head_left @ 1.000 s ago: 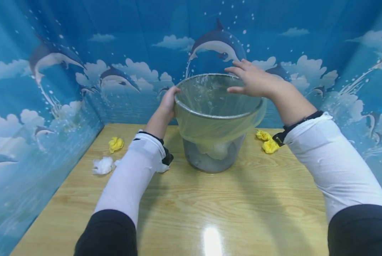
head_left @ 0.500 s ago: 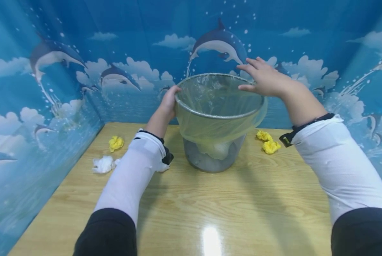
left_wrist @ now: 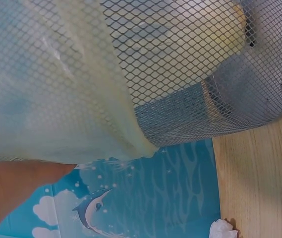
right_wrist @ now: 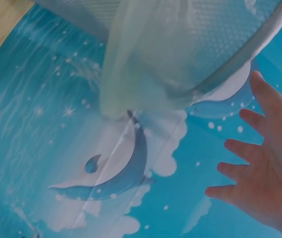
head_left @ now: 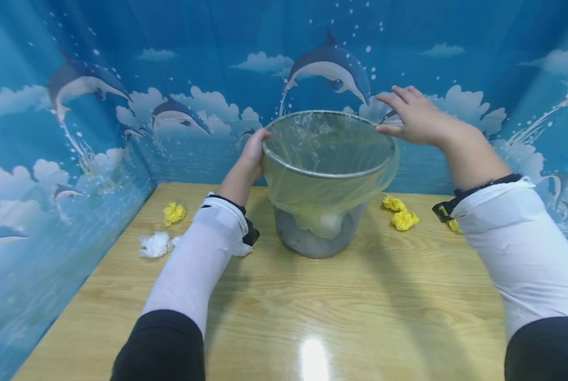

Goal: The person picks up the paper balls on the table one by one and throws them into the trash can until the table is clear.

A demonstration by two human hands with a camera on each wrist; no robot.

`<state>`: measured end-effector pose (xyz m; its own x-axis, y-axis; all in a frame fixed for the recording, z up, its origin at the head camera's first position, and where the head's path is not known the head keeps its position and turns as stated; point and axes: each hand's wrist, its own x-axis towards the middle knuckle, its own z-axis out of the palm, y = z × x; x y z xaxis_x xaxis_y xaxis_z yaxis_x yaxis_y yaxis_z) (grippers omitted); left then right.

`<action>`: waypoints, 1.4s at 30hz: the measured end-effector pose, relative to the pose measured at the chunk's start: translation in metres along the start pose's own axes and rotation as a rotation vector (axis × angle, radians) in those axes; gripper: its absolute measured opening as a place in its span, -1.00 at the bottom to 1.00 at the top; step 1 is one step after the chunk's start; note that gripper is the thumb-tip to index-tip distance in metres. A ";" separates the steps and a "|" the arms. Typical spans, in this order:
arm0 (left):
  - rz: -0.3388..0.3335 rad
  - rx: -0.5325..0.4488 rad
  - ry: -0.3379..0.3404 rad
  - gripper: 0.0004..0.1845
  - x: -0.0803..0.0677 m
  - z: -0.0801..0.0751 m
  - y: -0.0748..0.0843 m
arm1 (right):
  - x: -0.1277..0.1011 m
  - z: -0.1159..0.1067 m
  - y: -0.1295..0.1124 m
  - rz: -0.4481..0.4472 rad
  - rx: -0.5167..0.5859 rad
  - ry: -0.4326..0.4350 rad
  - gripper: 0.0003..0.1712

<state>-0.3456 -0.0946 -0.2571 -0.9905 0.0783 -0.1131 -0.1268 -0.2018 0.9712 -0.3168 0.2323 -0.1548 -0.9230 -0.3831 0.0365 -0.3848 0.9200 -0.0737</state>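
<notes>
Gleaming wooden table [head_left: 350, 317] (glossy), dolphin-print blue walls [head_left: 207, 58], mesh bin [head_left: 319, 241].

Occlusions, head and wrist views
Left hand [head_left: 251, 153] fingers hidden behind bin [head_left: 312, 238] rim; white wad [head_left: 242, 248] half behind the sleeve.

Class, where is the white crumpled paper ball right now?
In the head view the white paper ball lies on the table, left of the bin, below a yellow ball.
</notes>
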 end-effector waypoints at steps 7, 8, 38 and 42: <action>0.010 -0.007 -0.001 -0.64 -0.001 0.001 0.001 | -0.012 0.005 0.027 0.059 0.006 0.013 -0.09; 0.007 -0.009 -0.001 -0.61 -0.001 0.001 0.001 | -0.013 0.007 0.031 0.070 0.008 0.014 -0.09; -0.003 0.010 -0.001 -0.46 -0.002 0.000 0.001 | -0.050 0.071 0.130 0.262 0.078 0.041 -0.03; -0.004 0.001 -0.009 -0.48 -0.001 0.000 0.001 | -0.053 0.081 0.138 0.277 0.077 0.048 -0.02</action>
<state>-0.3445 -0.0953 -0.2560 -0.9895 0.0874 -0.1148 -0.1304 -0.2001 0.9711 -0.3219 0.3728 -0.2472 -0.9924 -0.1118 0.0518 -0.1189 0.9795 -0.1624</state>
